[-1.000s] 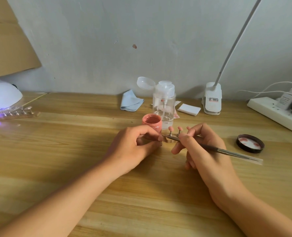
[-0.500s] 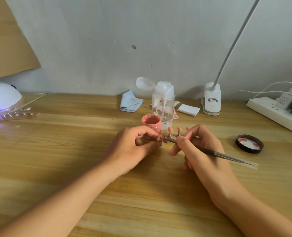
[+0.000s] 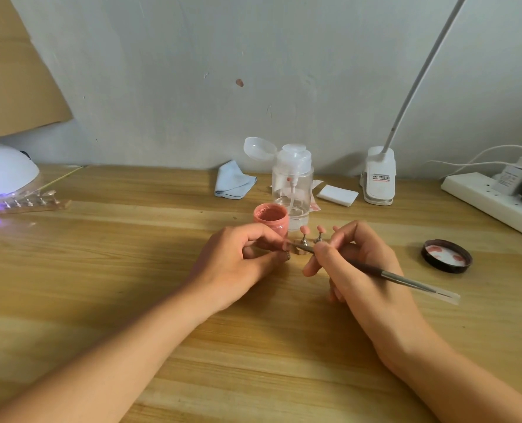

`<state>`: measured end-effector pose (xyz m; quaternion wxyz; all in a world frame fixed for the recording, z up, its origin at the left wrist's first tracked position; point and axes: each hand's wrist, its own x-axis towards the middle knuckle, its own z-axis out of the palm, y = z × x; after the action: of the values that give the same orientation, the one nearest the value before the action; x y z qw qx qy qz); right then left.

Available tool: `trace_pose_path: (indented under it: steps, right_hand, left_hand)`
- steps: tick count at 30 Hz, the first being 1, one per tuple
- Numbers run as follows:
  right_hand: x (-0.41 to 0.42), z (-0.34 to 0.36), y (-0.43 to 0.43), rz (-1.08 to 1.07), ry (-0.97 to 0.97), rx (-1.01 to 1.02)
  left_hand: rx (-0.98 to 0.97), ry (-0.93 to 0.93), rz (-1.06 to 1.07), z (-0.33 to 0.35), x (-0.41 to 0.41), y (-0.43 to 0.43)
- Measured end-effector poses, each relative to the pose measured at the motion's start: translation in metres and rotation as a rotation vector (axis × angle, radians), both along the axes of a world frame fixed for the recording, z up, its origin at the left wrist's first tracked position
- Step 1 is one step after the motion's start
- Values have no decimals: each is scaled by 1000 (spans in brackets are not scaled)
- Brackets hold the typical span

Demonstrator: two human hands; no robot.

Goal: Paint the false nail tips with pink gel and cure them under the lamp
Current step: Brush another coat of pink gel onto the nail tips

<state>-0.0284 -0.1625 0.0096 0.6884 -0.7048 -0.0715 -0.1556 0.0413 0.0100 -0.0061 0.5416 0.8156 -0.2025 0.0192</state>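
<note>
Pink-coated false nail tips on small metal stands (image 3: 304, 235) stand upright just beyond the fingertips of both hands, in the gap between them, with a third partly hidden behind the right fingers. The left hand (image 3: 241, 264) is curled, thumb and forefinger pinched on one small stand whose tip is hidden by the fingers. The right hand (image 3: 354, 264) grips a thin metal-handled gel brush (image 3: 384, 273) like a pen, its bristle end reaching the left fingertips. An open pink gel jar (image 3: 271, 219) sits just past the left knuckles, touching them or nearly so. Its black lid (image 3: 446, 255) lies well to the right of the right hand. The white curing lamp (image 3: 4, 172), glowing violet, sits far left with a strip of clear tips (image 3: 30, 203).
</note>
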Motion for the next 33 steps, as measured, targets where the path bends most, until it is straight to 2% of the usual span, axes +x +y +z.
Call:
trace_pose_path:
  steps: [33]
  right_hand:
    - [0, 3, 1, -8, 39, -29]
  left_hand:
    - [94, -94, 60, 0, 0, 1]
